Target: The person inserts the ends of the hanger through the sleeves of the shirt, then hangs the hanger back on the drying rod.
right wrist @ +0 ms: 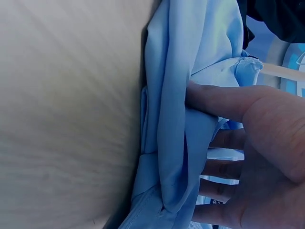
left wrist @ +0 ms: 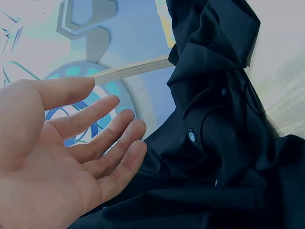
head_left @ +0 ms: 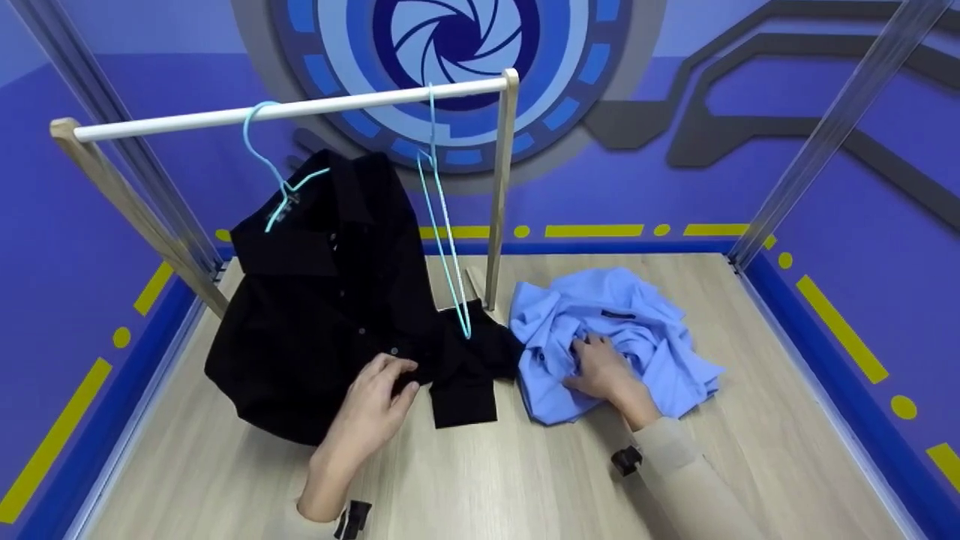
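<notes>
A black button-up shirt (head_left: 300,315) hangs from a light-blue hanger (head_left: 264,154) on the rack, its lower part on the tabletop. Over its front is my left hand (head_left: 371,405), fingers loosely bent and holding nothing; the left wrist view shows the bare palm beside the shirt's buttons. To the right lies a crumpled light-blue shirt (head_left: 652,330) with a dark label at its collar. My right hand (head_left: 604,371) rests on its middle with spread fingers. In the right wrist view the thumb touches a fold, while the fingertips are hidden by cloth.
A clothes rack with a white bar (head_left: 180,124) and wooden posts stands at the left and middle. Another light-blue hanger (head_left: 450,255) hangs near its right post, its lower end by a black sleeve (head_left: 465,405). Blue-purple walls enclose the wooden tabletop (head_left: 517,487).
</notes>
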The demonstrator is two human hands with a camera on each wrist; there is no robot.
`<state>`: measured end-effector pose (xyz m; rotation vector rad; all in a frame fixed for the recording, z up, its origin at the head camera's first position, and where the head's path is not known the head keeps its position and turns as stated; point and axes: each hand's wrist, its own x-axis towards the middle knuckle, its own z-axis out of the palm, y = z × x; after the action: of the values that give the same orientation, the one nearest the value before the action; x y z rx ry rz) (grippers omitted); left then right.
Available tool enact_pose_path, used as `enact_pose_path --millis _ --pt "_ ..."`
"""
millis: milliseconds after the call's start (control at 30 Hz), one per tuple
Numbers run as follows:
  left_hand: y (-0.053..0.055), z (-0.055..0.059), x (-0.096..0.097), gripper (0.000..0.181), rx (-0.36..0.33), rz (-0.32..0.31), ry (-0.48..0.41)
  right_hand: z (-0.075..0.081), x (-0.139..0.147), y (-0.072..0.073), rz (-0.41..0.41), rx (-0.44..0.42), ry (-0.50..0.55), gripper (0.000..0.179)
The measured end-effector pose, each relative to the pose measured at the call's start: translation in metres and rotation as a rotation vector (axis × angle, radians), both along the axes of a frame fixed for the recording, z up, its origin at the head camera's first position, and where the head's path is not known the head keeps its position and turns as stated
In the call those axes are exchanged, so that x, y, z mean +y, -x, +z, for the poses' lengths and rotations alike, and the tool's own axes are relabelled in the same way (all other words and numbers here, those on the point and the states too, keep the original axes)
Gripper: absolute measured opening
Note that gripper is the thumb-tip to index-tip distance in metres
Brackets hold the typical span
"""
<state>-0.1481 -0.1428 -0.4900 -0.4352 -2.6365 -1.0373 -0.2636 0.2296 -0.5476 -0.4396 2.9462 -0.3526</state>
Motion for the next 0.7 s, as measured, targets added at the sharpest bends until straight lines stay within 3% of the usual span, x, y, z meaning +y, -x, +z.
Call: enact_pose_path --millis 700 --pt "0.004 -0.009 0.007 0.023 -0.085 -0.089 -0.01 -0.001 -0.028 -0.015 0.014 0.034 -0.02 0.071"
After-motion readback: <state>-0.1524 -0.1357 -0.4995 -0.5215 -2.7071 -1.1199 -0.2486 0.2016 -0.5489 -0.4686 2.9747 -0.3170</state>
